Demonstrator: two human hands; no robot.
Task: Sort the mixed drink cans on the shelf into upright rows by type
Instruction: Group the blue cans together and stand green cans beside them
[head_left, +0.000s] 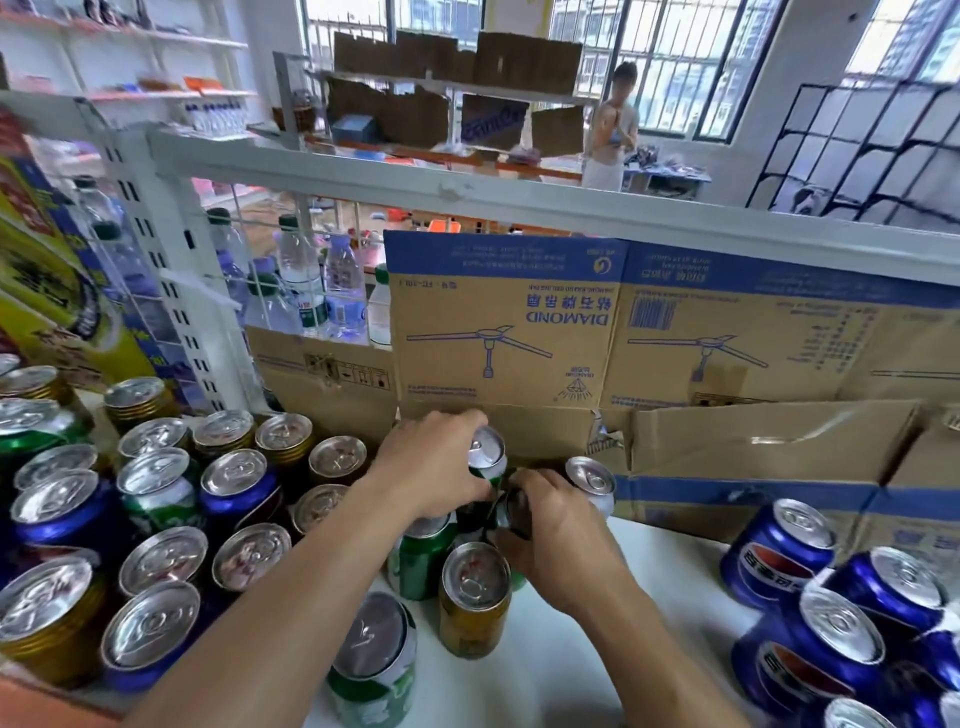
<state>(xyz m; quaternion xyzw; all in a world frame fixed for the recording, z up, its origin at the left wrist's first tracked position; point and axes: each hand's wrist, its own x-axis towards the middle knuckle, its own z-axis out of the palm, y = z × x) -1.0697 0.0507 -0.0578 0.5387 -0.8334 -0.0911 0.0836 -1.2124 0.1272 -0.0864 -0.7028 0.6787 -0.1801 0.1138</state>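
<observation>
The sorting looks partway done. On the right of the shelf (571, 670) a cluster of blue cans (836, 644) stands upright together. That type seems gathered already, though in a loose clump rather than a straight row. On the left, the mixed group (156, 519) is upright but jumbled, with gold, green and blue cans side by side, so most of the work lies there.

In the middle a few cans stand apart from both groups: a gold can (474, 603), a near green can (371, 670) and a second green can (421, 569) just beyond it — perhaps the start of new rows.

Both hands work at the far middle of the shelf, close to the cardboard box (498, 332). The left hand (431, 462) grips a green-and-white can (491, 460) around its upper part. The right hand (556, 540) curls round a dark can (514, 512) just beside it — whether that one is upright I cannot tell. A silver can (592, 480) stands just past the right hand.
</observation>
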